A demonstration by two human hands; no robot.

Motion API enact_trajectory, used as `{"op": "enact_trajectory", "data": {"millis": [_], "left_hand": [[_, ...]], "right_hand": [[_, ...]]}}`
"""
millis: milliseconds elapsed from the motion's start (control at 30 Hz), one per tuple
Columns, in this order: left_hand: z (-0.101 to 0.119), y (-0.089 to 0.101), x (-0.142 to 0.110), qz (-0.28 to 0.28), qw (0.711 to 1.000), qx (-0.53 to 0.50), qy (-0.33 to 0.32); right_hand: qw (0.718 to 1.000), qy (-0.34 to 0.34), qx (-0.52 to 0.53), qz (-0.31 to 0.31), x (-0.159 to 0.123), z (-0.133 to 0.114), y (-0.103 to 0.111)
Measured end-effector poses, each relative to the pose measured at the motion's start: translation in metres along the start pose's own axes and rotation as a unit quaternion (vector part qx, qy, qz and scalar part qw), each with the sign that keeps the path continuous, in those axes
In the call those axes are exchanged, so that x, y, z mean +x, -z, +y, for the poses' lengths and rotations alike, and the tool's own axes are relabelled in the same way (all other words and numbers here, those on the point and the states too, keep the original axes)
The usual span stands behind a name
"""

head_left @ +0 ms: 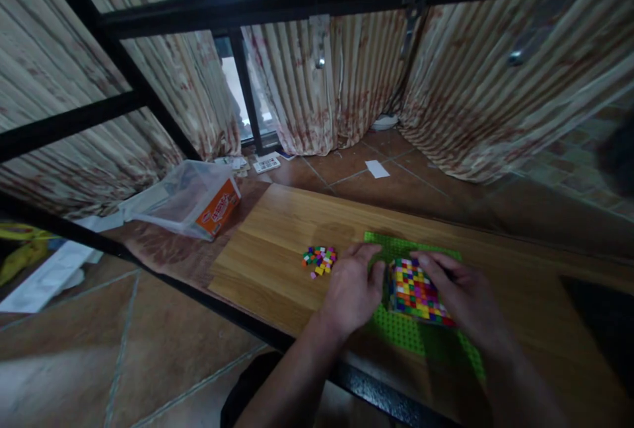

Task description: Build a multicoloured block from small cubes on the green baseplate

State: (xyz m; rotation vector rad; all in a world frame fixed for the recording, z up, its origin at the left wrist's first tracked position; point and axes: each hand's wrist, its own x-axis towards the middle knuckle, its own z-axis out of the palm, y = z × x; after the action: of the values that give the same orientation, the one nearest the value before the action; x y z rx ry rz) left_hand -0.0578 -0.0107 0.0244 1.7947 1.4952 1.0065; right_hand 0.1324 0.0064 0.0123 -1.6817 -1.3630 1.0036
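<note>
A block built of many small coloured bricks (413,288) stands on a green studded baseplate (401,334). My right hand (460,292) covers the block's right side, with thumb and fingertips pressed together at its far edge; whatever they pinch is hidden. Just left of the block, my left hand (352,289) hovers over the baseplate's edge. Its thumb and forefinger are apart, with nothing visible between them. Beside the left hand, a loose pile of small coloured bricks (320,259) lies on the wooden table (277,236).
A clear plastic bin (185,193) with an orange label sits past the table's left end. Black metal bars (257,2) cross in front of patterned curtains (307,91). A dark flat rectangle (599,322) lies at the right. Papers (377,169) are on the tiled floor.
</note>
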Motion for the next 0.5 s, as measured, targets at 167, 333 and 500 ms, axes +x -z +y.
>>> {"op": "enact_trajectory", "data": {"millis": [167,333,500], "left_hand": [[-0.031,0.039,0.016,0.056,0.993,0.080,0.072],[-0.050,0.063,0.025,-0.012,0.974,0.209,0.088],[-0.048,0.055,0.022,-0.038,0.962,0.258,0.077]], "right_hand": [[0.997,0.024,-0.067,0.030,0.001,0.003,0.000],[0.992,0.051,-0.075,0.089,0.000,0.006,0.003],[0.989,0.063,-0.066,0.116,-0.001,0.007,0.005]]}}
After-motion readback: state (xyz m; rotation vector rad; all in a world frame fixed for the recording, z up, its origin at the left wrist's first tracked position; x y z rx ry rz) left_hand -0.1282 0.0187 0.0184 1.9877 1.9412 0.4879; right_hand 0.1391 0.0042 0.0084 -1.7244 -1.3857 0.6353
